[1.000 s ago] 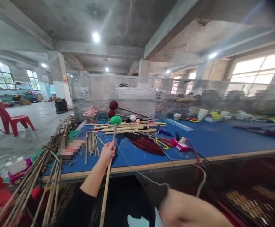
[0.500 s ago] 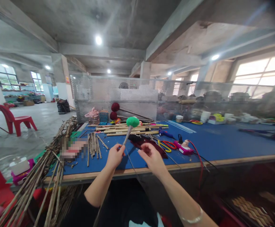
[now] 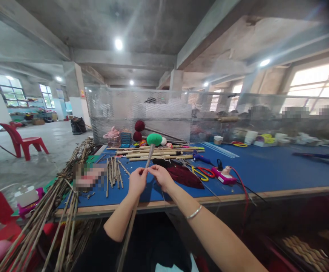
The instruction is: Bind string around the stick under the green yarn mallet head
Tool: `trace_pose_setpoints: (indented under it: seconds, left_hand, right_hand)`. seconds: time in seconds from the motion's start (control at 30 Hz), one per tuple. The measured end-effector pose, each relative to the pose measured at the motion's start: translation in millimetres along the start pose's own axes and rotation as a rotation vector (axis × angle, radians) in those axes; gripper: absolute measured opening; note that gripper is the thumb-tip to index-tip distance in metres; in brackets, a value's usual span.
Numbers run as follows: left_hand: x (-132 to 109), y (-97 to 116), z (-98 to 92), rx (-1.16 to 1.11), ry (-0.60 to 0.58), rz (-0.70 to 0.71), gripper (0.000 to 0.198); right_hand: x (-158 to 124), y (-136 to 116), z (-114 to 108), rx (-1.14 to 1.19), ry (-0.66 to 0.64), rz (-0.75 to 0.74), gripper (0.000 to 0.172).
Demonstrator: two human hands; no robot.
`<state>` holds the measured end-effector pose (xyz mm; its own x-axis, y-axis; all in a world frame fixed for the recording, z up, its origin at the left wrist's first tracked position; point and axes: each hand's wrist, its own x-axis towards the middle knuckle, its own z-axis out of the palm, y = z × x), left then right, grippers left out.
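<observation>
Wood stick (image 3: 131, 226), oval green head (image 3: 154, 139), left hand (image 3: 137, 183) gripping, right hand (image 3: 162, 177) alongside

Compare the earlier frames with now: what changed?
The right hand rose from the lower right to beside the left hand, which still grips the green-headed stick, now tilted further right. Whether the right holds anything is unclear. The maroon bundle and power strip stayed put.

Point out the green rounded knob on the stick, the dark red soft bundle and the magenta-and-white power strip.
Green rounded knob (image 3: 154, 139), head view: its middle.
Dark red soft bundle (image 3: 186, 176), head view: its broad middle.
Magenta-and-white power strip (image 3: 223, 176), head view: its casing.
</observation>
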<state>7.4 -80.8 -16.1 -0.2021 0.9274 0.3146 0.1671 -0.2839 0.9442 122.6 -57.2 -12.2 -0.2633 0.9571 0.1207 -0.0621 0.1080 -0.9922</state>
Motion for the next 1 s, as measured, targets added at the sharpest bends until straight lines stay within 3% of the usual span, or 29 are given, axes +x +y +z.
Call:
trace_pose_setpoints:
  seconds: [0.13, 0.4, 0.77, 1.0]
  left_hand:
    - [9, -5, 8.4, -0.304, -0.067, -0.235, 0.03]
    - [21, -13, 23.9, -0.542, -0.009, -0.307, 0.041]
    - [12, -20, 21.9, -0.564, 0.049, -0.263, 0.042]
    - [12, -20, 20.9, -0.537, 0.091, -0.273, 0.04]
  right_hand:
    - [19, 5, -8, 0.023, 0.039, -0.025, 0.028]
    - [44, 20, -12, 0.225, -0.065, 0.055, 0.03]
    - [32, 22, -10, 0.214, -0.085, 0.059, 0.029]
    - [34, 28, -6, 0.179, -0.033, 0.035, 0.03]
